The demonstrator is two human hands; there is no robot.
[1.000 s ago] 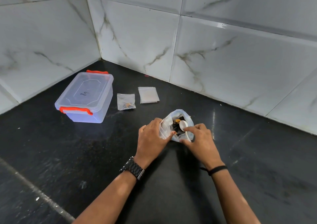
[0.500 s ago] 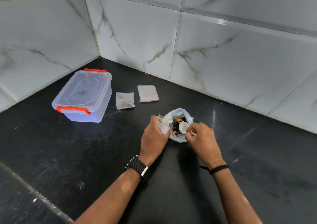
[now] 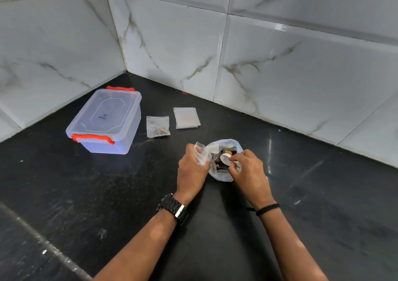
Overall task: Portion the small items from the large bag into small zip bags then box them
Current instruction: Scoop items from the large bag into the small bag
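Observation:
The large clear bag (image 3: 221,176) sits open on the black counter, with several dark and orange small items (image 3: 224,152) inside. My left hand (image 3: 191,173) grips a small clear zip bag (image 3: 201,154) at the large bag's left edge. My right hand (image 3: 247,171) pinches a white plastic spoon (image 3: 225,159) whose bowl is inside the large bag. A filled small zip bag (image 3: 157,126) lies to the upper left. A clear lidded box with red latches (image 3: 106,121) stands farther left, shut.
A small stack of flat zip bags (image 3: 186,117) lies near the back wall. Marble-tiled walls (image 3: 258,54) meet in a corner behind the counter (image 3: 107,194). A seam line runs across the counter at lower left.
Both hands have shifted slightly at the large bag. The small zip bag in my left hand stands a little higher, and the spoon bowl stays inside the bag.

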